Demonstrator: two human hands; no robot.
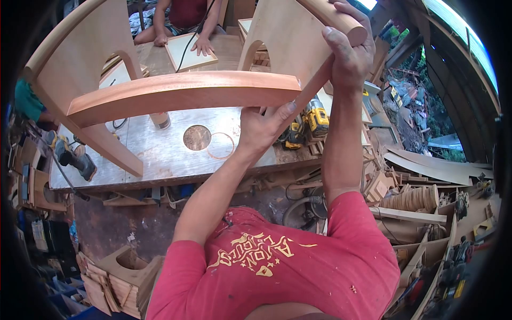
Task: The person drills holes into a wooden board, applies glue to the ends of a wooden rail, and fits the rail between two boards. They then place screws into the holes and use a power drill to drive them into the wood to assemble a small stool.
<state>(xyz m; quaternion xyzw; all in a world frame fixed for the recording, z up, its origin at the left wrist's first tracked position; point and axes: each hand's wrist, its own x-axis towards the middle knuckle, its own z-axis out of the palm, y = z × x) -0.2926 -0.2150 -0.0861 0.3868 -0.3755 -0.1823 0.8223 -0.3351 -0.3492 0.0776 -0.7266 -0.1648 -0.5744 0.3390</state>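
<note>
A wooden furniture frame stands tilted over the workbench, with two pale side panels point(88, 45) that have arched cut-outs and rounded top bars. A curved reddish-brown rail point(186, 90) joins the sides across the front. My left hand point(264, 125) is closed around the lower part of the right side piece, just below the rail's right end; some of its fingers are hidden behind the wood. Higher up, my right hand point(352, 56) wraps round the rounded end of the right top bar point(341, 24), thumb on the near side.
A metal-topped workbench point(170, 144) has a round hole in it. Yellow-black power drills point(316, 121) lie by my right forearm; another power tool point(80, 161) sits at the left. Across the bench, a co-worker's hands point(202, 46) rest on a framed panel point(186, 58). Wood offcuts point(410, 197) are piled at right.
</note>
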